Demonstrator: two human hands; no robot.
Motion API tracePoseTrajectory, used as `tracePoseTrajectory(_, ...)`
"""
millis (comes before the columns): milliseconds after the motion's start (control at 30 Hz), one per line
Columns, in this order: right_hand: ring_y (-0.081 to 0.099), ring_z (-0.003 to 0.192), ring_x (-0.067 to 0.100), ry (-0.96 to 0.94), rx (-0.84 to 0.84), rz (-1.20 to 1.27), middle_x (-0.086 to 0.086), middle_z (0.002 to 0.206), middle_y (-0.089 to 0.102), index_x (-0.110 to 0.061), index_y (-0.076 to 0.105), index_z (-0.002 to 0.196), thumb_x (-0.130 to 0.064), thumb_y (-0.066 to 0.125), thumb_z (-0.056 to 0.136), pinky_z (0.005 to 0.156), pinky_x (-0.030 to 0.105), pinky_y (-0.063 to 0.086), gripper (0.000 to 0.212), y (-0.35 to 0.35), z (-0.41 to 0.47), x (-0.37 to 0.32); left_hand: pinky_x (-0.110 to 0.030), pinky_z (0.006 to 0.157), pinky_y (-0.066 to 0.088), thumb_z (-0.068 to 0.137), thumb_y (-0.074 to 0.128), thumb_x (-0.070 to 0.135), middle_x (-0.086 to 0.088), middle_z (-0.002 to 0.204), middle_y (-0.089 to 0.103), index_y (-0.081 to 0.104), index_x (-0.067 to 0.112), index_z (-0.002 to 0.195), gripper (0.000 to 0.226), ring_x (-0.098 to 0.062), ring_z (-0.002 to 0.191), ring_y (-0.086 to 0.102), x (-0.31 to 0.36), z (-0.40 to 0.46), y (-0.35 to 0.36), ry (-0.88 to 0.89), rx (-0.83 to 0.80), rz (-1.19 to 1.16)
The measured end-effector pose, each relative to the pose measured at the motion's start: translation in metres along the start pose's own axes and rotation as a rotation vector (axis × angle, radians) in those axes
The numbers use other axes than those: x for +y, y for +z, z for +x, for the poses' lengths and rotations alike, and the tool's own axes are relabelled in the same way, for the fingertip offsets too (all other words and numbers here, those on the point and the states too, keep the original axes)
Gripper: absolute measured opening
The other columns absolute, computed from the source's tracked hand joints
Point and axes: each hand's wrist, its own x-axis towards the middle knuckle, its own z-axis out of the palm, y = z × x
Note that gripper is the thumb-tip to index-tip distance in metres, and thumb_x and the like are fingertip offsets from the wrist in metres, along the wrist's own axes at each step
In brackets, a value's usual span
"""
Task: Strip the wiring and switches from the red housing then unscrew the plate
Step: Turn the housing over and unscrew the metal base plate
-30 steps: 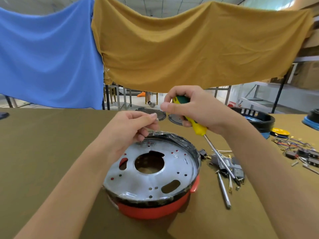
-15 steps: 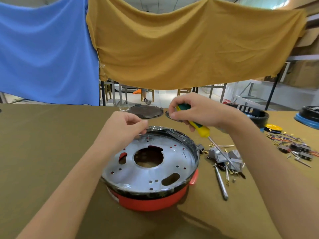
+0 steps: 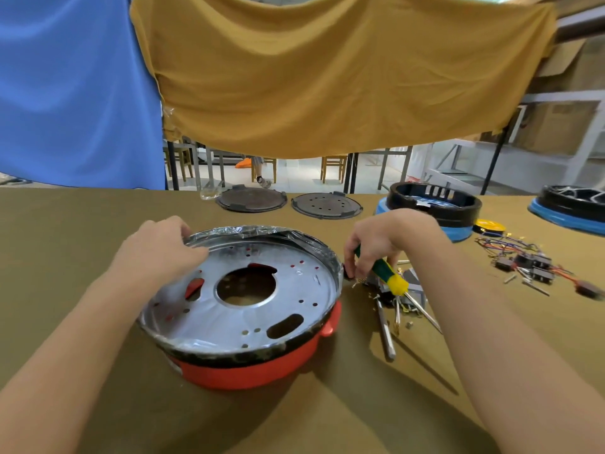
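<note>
With the red housing [image 3: 258, 365] on the surface [image 3: 65, 244], the left hand [image 3: 157, 250] grips its far rim and the right hand [image 3: 386, 240] clasps the screwdriver [image 3: 389, 276] beside it, apparently mid-unscrewing; next, seat the tip in a plate [image 3: 242, 290] screw.

From my remote seat I see a red housing [image 3: 262, 371] with a black rim band, and its plate [image 3: 248, 299] is shiny silver, dotted with small holes showing red beneath. My right hand [image 3: 383, 244] grips a screwdriver [image 3: 389, 276] with a green and yellow handle. The counter [image 3: 82, 224] is olive-brown. Behind hang a blue cloth [image 3: 75, 93] and a mustard cloth [image 3: 327, 77]. Two dark brown discs [image 3: 252, 199] sit at the far edge — one perforated — beside a black ring on a blue base [image 3: 435, 204], and a tangle of red, blue and black wiring [image 3: 520, 253]
</note>
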Motion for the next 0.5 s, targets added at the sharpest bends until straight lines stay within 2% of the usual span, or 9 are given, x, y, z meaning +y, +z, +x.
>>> tracePoseTrajectory(133,0.066,0.083,0.019,-0.020,0.046,0.038,-0.001,0.092,0.064,-0.027,0.069,0.092,-0.013,0.070,0.090,0.063,0.028,0.060,0.014,-0.003,-0.005,0.000,-0.034,0.081,0.041,0.091,0.063,0.030,-0.010,0.123,0.062,0.056,0.017,0.125,0.037,-0.028,0.104,0.055,-0.004,0.004,0.001,-0.014,0.026,0.014)
tracePoseTrajectory(233,0.063,0.079,0.016,-0.099,0.188,0.102,-0.001,0.096,0.057,-0.025,0.064,0.102,-0.015,0.063,0.094,0.055,0.023,0.054,0.013,-0.008,-0.008,-0.005,-0.033,0.075,0.044,0.090,0.064,0.024,-0.005,0.105,0.067,0.063,0.018,0.107,0.018,-0.026,0.091,0.057,-0.009,0.007,-0.001,-0.024,0.039,-0.004)
tracePoseTrajectory(333,0.065,0.078,0.020,-0.186,0.338,0.270,0.002,0.101,0.054,-0.022,0.060,0.112,-0.015,0.060,0.095,0.069,0.036,0.060,0.018,-0.010,-0.011,-0.012,-0.030,0.062,0.041,0.087,0.065,0.017,0.002,0.085,0.065,0.066,0.020,0.093,0.007,-0.025,0.083,0.060,-0.015,0.008,-0.001,-0.025,0.045,-0.010)
tracePoseTrajectory(400,0.064,0.079,0.021,-0.228,0.434,0.417,0.004,0.103,0.054,-0.020,0.056,0.118,-0.017,0.059,0.097,0.079,0.043,0.060,0.022,-0.007,-0.014,-0.019,-0.031,0.063,0.046,0.086,0.065,0.011,0.004,0.080,0.065,0.066,0.022,0.088,0.012,-0.024,0.081,0.062,-0.017,0.008,-0.001,-0.029,0.017,-0.052)
tracePoseTrajectory(500,0.061,0.075,0.017,-0.274,0.549,0.609,0.005,0.102,0.057,-0.017,0.054,0.119,-0.019,0.059,0.098,0.072,0.034,0.058,0.021,0.002,-0.019,-0.027,-0.031,0.065,0.054,0.085,0.065,0.009,0.006,0.074,0.068,0.065,0.028,0.074,0.021,-0.021,0.077,0.066,-0.019,0.010,-0.002,-0.023,-0.012,-0.143)
